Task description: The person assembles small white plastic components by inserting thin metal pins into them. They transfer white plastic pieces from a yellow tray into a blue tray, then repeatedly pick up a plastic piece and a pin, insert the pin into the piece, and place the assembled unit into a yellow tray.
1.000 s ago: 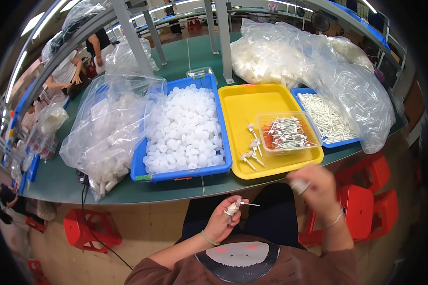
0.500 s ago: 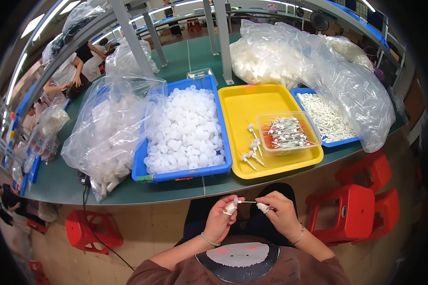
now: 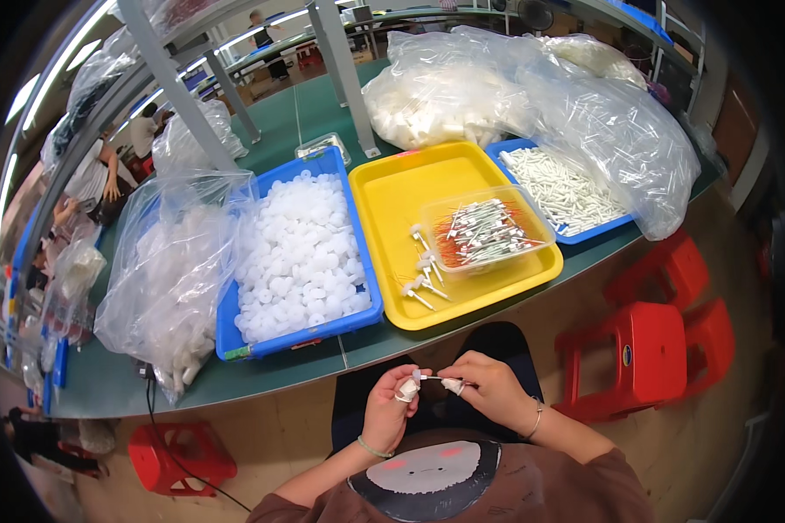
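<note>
Over my lap, just in front of the table edge, my left hand [image 3: 387,410] pinches a small translucent white plastic cap [image 3: 416,376] between thumb and fingertips. A thin rod [image 3: 432,377] runs from the cap toward my right hand [image 3: 494,390], whose closed fingers grip its other end. White wrapping covers a finger or thumb on each hand. In the yellow tray [image 3: 384,187], several similar capped rods [image 3: 425,286] lie loose beside a clear plastic box [image 3: 545,228] of thin white-headed pieces with orange and pale ends.
A blue bin [image 3: 371,301] heaped with white plastic caps stands left of the yellow tray. Another blue tray [image 3: 589,234] holds small white tubes. Bulging clear bags [image 3: 445,96] lie behind, another bag [image 3: 161,288] at left. Metal posts rise from the table; red stools [image 3: 641,362] flank me.
The view has turned, so the table and trays sit further left and tilted. My hands have drawn slightly closer together, and less of the rod shows between them.
</note>
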`<state>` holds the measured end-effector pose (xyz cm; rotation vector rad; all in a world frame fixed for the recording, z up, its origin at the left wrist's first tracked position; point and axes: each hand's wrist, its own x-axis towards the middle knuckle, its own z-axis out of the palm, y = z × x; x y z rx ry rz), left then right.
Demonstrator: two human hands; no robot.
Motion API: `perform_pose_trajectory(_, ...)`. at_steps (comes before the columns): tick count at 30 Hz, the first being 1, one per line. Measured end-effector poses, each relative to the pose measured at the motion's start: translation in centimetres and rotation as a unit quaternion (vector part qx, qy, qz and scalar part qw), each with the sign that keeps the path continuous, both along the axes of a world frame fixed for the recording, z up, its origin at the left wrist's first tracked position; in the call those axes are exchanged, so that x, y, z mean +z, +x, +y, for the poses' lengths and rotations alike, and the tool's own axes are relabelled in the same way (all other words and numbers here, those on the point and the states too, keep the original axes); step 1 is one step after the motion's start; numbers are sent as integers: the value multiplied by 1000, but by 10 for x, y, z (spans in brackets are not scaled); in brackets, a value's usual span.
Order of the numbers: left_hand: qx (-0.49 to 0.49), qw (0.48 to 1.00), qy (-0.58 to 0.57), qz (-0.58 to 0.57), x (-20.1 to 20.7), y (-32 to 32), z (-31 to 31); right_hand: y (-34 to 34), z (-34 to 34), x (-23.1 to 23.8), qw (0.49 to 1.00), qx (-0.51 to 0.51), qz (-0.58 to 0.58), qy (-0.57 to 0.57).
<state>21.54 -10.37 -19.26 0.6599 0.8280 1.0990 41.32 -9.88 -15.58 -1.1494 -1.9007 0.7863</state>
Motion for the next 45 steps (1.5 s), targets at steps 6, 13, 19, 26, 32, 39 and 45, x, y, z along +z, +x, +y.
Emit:
perform_pose_trajectory(6, -23, 1000, -4, 7, -2, 2, 2, -1, -2, 2, 999, -9, -26, 34)
perform_pose_trajectory(13, -49, 999, -19, 10, -9, 0, 0, -4, -2, -1, 999, -26, 43, -11)
perform_pose_trajectory(19, -76, 996, -42, -10, -7, 3, 2, -9, -3, -7, 977, -30, -32, 208)
perform_pose_trajectory(26, -72, 997, 28, 19, -9, -2, -2, -21, -8, -9, 943, -92, 274, -165)
perform_pose_trajectory(32, -89, 992, -8, -90, 1, -1, 2, -16, 5, 7, 989, -84, 123, 17)
perform_pose_trajectory(39, -94, 931, -252, -246, -14, -3, 4, -13, 67, 48, 960, -163, -5, 228)
perform_pose_trajectory(45, -83, 931, -308, -178, 3, 6, 5, -13, 61, 47, 953, -203, 15, 224)
